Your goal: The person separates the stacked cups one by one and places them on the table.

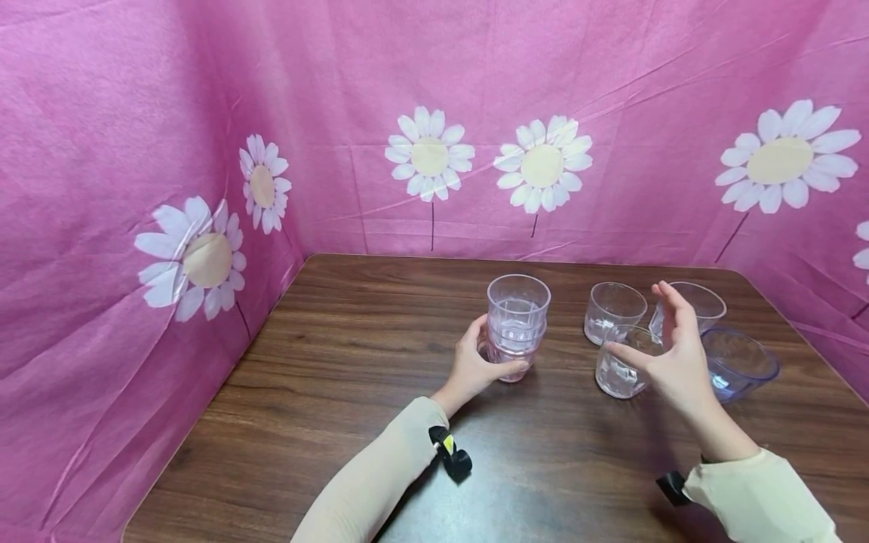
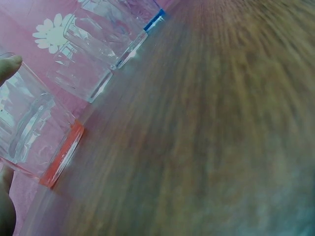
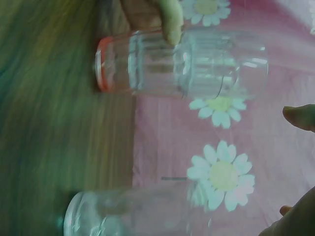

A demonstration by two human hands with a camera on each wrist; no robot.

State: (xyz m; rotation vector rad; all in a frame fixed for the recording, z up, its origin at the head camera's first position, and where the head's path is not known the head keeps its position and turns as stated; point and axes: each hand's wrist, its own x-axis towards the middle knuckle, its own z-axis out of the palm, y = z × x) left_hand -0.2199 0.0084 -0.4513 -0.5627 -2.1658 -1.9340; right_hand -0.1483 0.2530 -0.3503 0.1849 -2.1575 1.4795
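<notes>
Stacked cups (image 1: 516, 326) stay steady because your left hand (image 1: 475, 367) wraps around them, while your right hand (image 1: 668, 354) spreads wide beside the nearest single cup (image 1: 621, 366).

Five clear cups are sitting on the table (image 1: 353, 354): two stacked (image 1: 517, 326) (pink-based), three single (image 1: 613, 311); one bowl (image 1: 741, 362) is sitting alongside.

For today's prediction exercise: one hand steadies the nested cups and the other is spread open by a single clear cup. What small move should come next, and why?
Probably the right hand closes round the nearest single cup. Its fingers are spread, its thumb near the rim, holding nothing. The left hand grips the stack of cups on the table, apparently ready to receive another.
</notes>
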